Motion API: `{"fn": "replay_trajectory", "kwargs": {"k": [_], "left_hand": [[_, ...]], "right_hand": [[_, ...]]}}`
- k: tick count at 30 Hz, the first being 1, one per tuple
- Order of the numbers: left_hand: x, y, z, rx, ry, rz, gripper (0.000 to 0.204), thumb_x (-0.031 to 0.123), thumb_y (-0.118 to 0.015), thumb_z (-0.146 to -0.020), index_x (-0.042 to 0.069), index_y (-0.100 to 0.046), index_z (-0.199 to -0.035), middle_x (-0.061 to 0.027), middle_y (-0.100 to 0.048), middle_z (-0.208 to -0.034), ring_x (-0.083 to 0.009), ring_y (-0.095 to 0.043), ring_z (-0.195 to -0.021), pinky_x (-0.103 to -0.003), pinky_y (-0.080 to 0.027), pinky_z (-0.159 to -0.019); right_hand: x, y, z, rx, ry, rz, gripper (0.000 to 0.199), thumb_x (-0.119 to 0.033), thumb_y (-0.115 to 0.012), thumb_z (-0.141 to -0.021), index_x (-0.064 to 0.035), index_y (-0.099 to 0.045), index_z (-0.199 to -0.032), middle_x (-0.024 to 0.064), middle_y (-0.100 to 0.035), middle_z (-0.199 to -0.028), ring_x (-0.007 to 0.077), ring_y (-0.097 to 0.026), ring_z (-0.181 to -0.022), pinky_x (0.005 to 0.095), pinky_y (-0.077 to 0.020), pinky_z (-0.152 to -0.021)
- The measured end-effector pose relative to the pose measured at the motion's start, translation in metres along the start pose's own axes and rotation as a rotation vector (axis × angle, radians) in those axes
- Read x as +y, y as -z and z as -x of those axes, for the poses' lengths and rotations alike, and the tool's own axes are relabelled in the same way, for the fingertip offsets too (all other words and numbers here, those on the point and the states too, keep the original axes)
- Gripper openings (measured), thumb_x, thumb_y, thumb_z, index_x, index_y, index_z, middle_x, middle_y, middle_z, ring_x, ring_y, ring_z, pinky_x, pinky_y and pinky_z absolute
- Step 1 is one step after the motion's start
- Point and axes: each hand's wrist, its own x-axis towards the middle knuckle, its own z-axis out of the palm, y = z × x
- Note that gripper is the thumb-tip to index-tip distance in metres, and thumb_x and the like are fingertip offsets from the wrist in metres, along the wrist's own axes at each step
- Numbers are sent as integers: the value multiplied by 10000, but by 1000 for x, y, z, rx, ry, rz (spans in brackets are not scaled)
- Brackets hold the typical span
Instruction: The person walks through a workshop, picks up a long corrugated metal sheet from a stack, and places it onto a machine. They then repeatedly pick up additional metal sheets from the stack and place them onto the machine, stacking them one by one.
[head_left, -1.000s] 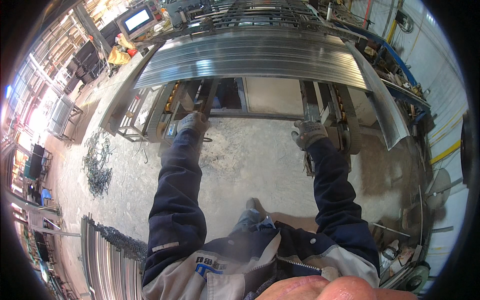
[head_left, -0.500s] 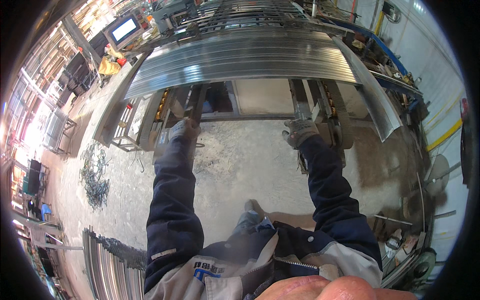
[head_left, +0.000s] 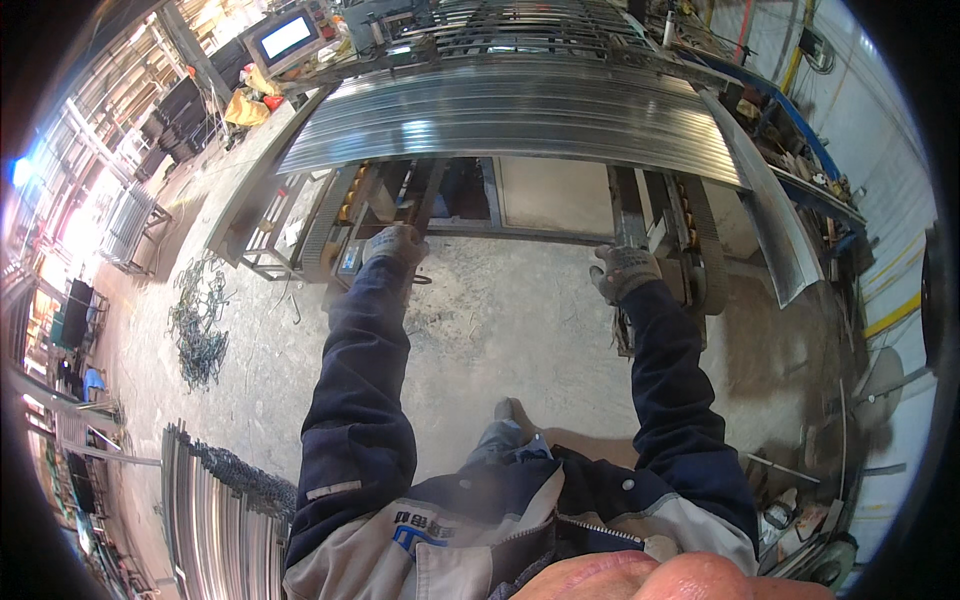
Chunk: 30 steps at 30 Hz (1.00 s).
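Note:
My left hand (head_left: 398, 246), in a grey work glove, is closed over the near end of the left metal beam (head_left: 424, 195) of a conveyor frame. On the other side my right hand (head_left: 624, 273), gloved alike, has its fingers curled over the end of the right metal beam (head_left: 629, 208), its thumb apart. The undersides of both hands are hidden. Beyond them, a row of long silvery metal profiles (head_left: 500, 115) lies side by side across the frame. Toothed belts (head_left: 707, 240) run along the outer sides of the beams.
A lit screen (head_left: 285, 37) stands at the far left. Tangled strips (head_left: 200, 325) lie on the floor at left, and stacked metal profiles (head_left: 215, 520) are near my left elbow. A sloping metal plate (head_left: 775, 225) flanks the frame at right, before a white wall (head_left: 890, 160).
The view has turned slightly, so the frame and profiles sit farther right in the picture. Both hands stay at the beam ends.

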Motion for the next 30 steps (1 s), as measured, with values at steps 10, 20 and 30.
{"fn": "replay_trajectory", "kwargs": {"k": [10, 20, 30], "left_hand": [[-1, 0, -3, -24, 2, -12, 381, 425, -745, -779, 180, -755, -1071, -97, -723, -1158, -298, -678, -1113, -416, -513, -980], [2, 5, 2, -57, 8, -5, 387, 425, -736, -785, 174, -756, -1079, -99, -716, -1179, -297, -673, -1122, -412, -509, -986], [1, 4, 2, -29, 10, 2, 378, 426, -734, -786, 175, -762, -1068, -98, -722, -1160, -290, -675, -1123, -404, -511, -980]], "right_hand": [[0, -4, -1, 23, -15, 27, 514, -449, -584, -925, -182, -617, -1361, 151, -667, -1296, 326, -652, -1177, 447, -516, -1021], [-1, -2, -1, -2, -30, 12, 516, -439, -566, -942, -181, -595, -1387, 150, -659, -1313, 336, -642, -1194, 454, -503, -1039], [-2, -1, 0, -17, -27, 20, 538, -457, -549, -942, -185, -581, -1405, 155, -664, -1303, 338, -641, -1195, 449, -502, -1041]]}}
